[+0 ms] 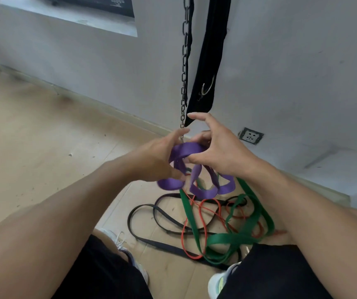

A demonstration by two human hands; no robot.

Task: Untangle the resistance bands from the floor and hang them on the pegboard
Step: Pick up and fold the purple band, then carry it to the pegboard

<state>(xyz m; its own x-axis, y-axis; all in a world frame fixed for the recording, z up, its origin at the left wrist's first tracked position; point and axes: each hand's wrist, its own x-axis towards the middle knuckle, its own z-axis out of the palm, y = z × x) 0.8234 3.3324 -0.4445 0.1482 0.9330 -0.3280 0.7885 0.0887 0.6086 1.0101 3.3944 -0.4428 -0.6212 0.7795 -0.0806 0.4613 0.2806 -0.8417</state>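
Holding the purple band [185, 150] at frame centre, my left hand [156, 160] gripped its left side while my right hand [218, 152] pinched the top, other fingers spread; loops hung downward toward the tangle [216, 223] on the floor [33, 147].

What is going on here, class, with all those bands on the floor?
A person is working a purple band with both hands: the left hand and right hand hold its loops up above the floor. A green band, a red band and a black band lie tangled on the floor below. A chain and a black strap hang on the wall behind.
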